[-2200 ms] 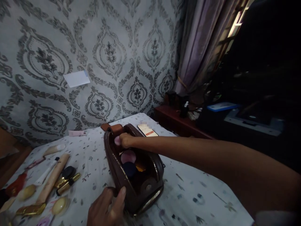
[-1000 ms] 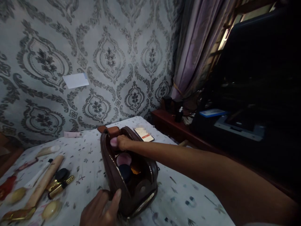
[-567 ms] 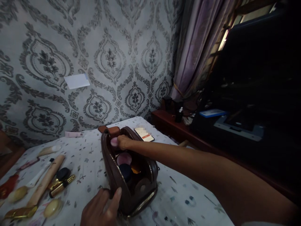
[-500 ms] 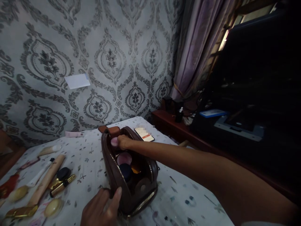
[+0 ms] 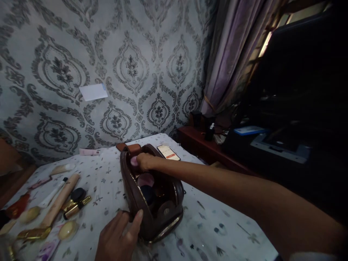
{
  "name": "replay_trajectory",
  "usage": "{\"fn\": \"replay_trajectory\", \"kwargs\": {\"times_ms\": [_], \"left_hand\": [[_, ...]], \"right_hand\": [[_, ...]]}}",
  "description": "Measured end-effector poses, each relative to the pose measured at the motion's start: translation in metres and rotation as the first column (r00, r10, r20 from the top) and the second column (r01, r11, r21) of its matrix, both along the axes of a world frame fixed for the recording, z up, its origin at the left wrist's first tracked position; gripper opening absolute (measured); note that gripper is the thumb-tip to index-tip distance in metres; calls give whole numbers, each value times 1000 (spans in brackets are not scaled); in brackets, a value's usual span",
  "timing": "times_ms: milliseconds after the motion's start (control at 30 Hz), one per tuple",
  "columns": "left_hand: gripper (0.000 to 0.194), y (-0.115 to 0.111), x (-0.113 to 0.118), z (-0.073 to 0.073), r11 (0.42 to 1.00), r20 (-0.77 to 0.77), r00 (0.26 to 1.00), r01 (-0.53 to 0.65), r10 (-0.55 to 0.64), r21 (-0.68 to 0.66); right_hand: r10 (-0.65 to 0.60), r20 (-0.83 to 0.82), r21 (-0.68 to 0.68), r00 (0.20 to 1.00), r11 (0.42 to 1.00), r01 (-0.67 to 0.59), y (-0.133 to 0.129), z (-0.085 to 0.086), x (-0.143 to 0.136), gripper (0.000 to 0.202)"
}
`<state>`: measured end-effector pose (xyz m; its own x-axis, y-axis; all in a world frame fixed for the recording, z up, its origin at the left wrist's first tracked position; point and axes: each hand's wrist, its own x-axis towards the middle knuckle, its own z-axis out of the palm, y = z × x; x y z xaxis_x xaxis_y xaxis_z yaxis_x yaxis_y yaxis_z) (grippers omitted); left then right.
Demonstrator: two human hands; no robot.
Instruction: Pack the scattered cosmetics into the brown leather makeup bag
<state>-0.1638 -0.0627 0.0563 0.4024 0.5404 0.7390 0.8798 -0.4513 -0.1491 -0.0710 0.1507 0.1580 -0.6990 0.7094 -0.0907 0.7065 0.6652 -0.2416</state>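
Observation:
A brown zip-up toiletry bag [image 5: 137, 201] stands unzipped on a patterned white cloth. My right hand [image 5: 145, 162] reaches into its far end, fingers closed on a pink round container [image 5: 134, 161]. Below that, inside the bag, are another pink round item [image 5: 146, 180] and a dark round lid [image 5: 147, 194]; the bag's floor is in deep shadow. At the near left side, my left hand [image 5: 118, 233] has curled fingers and its thumb against the bag's wall, holding it.
Left of the bag lie several cosmetics: a long beige tube [image 5: 61, 199], a black-capped jar [image 5: 78, 194], a gold-and-black tube [image 5: 77, 207] and a yellowish sponge [image 5: 67, 230]. Beyond the right forearm is a lit phone [image 5: 168, 153]. A patterned wall [image 5: 130, 72] rises behind.
The view has shifted slightly, moving the scene a little to the right. Both hands keep nearly the same places, the right still on the pink container inside the bag.

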Motion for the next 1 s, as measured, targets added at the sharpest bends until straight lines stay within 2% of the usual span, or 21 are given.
{"fn": "replay_trajectory", "kwargs": {"times_ms": [133,267,400,500,600,700,767,833,933,1000], "left_hand": [[35,0,4,4,1000,30,1000,2,-2,14],[30,2,10,13,999,44,999,-6,4,44],[31,3,13,16,998,36,999,-22,20,61],[32,3,10,12,998,30,999,-31,30,47],[30,2,8,10,999,41,999,-24,22,27],[23,2,10,14,1000,66,998,-3,2,17],[16,3,12,18,1000,68,998,-7,4,30],[16,2,12,17,999,66,998,-12,9,43],[17,0,6,3,999,75,997,-36,36,5],[17,-3,-2,-10,993,97,989,-108,112,-42]], "right_hand": [[71,189,77,979,993,-87,-20,15,4,33],[147,250,138,957,973,-185,-43,30,20,46],[181,227,190,957,955,-226,-63,42,44,23],[153,100,257,983,951,-174,-79,44,57,21],[156,-171,357,973,930,-86,-97,38,64,25],[327,-372,459,869,878,-134,-116,26,65,25],[443,-426,506,789,839,-199,-127,19,63,30],[509,-448,517,735,818,-251,-136,13,59,35],[541,-496,488,679,821,-298,-146,5,53,37],[544,-543,469,640,828,-306,-152,-1,48,37]]}}
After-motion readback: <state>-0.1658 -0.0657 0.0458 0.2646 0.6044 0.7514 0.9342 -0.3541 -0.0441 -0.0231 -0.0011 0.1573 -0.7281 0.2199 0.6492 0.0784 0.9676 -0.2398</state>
